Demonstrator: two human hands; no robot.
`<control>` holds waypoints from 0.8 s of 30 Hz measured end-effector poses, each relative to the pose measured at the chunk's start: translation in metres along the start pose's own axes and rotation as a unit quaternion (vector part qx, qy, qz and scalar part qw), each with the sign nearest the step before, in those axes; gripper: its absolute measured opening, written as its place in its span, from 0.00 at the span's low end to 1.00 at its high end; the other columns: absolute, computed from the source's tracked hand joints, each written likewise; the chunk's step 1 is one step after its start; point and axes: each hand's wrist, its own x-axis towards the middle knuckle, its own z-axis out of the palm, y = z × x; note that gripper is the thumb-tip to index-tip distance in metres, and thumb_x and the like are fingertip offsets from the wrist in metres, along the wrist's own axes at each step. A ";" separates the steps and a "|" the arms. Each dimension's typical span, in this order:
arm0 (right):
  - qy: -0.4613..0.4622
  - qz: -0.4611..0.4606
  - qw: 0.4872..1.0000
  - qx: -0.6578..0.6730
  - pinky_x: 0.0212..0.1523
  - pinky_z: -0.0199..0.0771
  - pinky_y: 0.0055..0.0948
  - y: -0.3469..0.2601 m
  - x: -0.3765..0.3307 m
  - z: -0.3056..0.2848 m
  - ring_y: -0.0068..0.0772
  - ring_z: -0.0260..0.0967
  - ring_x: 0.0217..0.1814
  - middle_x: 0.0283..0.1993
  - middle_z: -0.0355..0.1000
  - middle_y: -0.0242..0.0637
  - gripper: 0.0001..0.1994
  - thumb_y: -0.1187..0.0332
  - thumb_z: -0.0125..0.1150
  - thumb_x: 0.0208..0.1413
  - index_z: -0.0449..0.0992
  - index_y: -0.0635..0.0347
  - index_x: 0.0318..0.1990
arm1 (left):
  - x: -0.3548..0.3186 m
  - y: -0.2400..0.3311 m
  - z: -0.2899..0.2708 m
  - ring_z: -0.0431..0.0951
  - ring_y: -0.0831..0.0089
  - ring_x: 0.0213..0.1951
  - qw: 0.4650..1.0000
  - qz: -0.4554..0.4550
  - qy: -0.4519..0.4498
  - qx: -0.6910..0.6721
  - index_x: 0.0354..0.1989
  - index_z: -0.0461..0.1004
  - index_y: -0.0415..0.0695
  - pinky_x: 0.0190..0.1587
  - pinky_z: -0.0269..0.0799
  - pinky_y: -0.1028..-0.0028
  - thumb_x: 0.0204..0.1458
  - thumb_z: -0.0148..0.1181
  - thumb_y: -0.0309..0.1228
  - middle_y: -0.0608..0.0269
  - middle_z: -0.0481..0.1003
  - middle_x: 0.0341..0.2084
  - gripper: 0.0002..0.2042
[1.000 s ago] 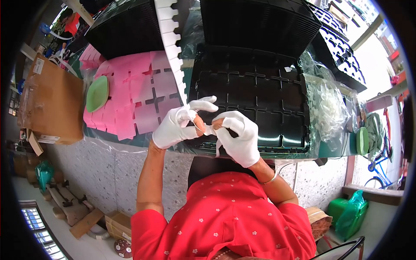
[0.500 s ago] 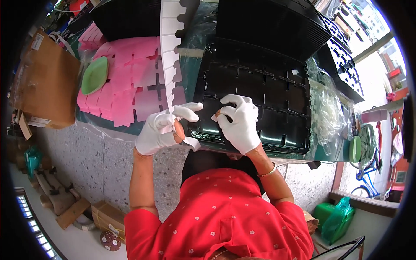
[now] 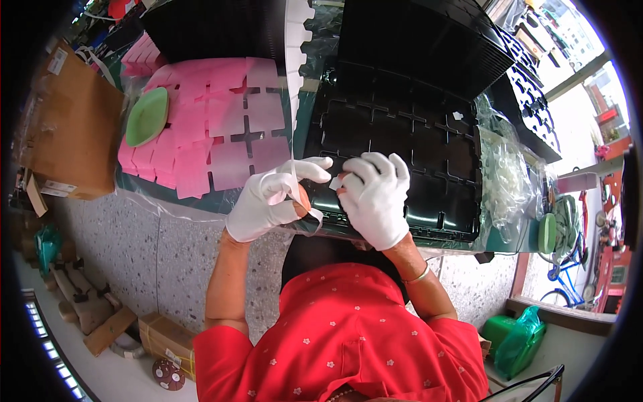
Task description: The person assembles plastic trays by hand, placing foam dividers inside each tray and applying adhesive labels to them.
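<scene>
- Left hand point(image 3: 264, 199), white-gloved: fingers point(image 3: 305, 167) narrow, pinched on a thin clear film strip point(image 3: 299, 197) that curls down toward 5 o'clock. A small orange piece shows at the thumb; what it is, cannot tell.
- Right hand point(image 3: 375, 197), white-gloved: fingers point(image 3: 358, 171) curled narrow, tips nipping a small white tab point(image 3: 335, 182). The two hands sit just beside each other, tips nearly touching.
- Both hands hover over the near edge of a black compartment tray point(image 3: 415, 147), at its 7 o'clock corner.
- At 12 o'clock, a stack of black trays point(image 3: 429, 47) overhangs the far edge of the open tray.
- At 10 o'clock, pink foam sheets point(image 3: 228, 134) with cross cuts, a green dish point(image 3: 147, 117) lying on their left edge.
- At 3 o'clock, a clear plastic bag point(image 3: 502, 181) of pale parts, touching the tray's right edge.
- Table point(image 3: 167, 234) front edge runs under the wrists; open room only at 8 o'clock, along the speckled face.
- Cardboard box point(image 3: 67, 127) at 9 o'clock, well apart.
</scene>
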 end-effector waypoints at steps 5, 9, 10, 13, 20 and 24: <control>-0.076 -0.028 0.996 -0.025 0.67 0.49 0.62 -0.008 -0.003 -0.016 0.39 0.64 0.62 0.51 0.73 0.25 0.11 0.62 0.64 0.50 0.82 0.50 0.41 | 0.018 0.000 0.014 0.68 0.52 0.64 1.000 -0.004 0.005 -0.018 0.27 0.73 0.43 0.66 0.62 0.57 0.45 0.70 0.22 0.52 0.76 0.53 0.09; -0.073 0.184 0.871 0.449 0.59 0.66 0.38 0.022 -0.007 -0.034 0.33 0.73 0.50 0.44 0.78 0.36 0.15 0.61 0.55 0.62 0.81 0.64 0.40 | 0.040 -0.007 0.028 0.64 0.53 0.67 0.999 0.011 -0.029 -0.014 0.26 0.76 0.42 0.67 0.61 0.56 0.46 0.69 0.22 0.50 0.73 0.56 0.06; -0.066 0.196 0.818 0.538 0.57 0.69 0.30 0.023 -0.007 -0.045 0.38 0.74 0.49 0.44 0.79 0.44 0.17 0.64 0.46 0.68 0.80 0.68 0.41 | 0.043 -0.013 0.030 0.63 0.53 0.67 0.997 0.039 -0.052 -0.040 0.26 0.76 0.42 0.67 0.60 0.56 0.46 0.70 0.22 0.50 0.73 0.57 0.06; -0.184 0.267 0.686 0.652 0.57 0.69 0.33 0.019 -0.004 -0.079 0.34 0.73 0.48 0.43 0.79 0.44 0.21 0.61 0.43 0.70 0.79 0.71 0.43 | 0.058 -0.021 0.036 0.61 0.51 0.69 0.991 0.060 -0.113 -0.027 0.26 0.77 0.42 0.68 0.59 0.55 0.46 0.71 0.24 0.48 0.71 0.60 0.06; -0.153 0.265 0.704 0.641 0.42 0.75 0.24 0.035 -0.028 -0.080 0.20 0.74 0.40 0.32 0.75 0.35 0.09 0.72 0.60 0.61 0.76 0.70 0.44 | 0.076 -0.024 0.050 0.63 0.50 0.68 0.987 0.010 -0.156 0.028 0.28 0.81 0.46 0.65 0.63 0.56 0.42 0.72 0.20 0.47 0.71 0.59 0.07; -0.129 0.257 0.734 0.615 0.40 0.80 0.26 0.041 -0.034 -0.085 0.24 0.76 0.38 0.37 0.76 0.37 0.09 0.75 0.57 0.60 0.75 0.73 0.44 | 0.087 -0.020 0.056 0.66 0.50 0.66 0.990 -0.009 -0.142 0.025 0.25 0.81 0.44 0.56 0.73 0.65 0.38 0.71 0.15 0.49 0.75 0.55 0.09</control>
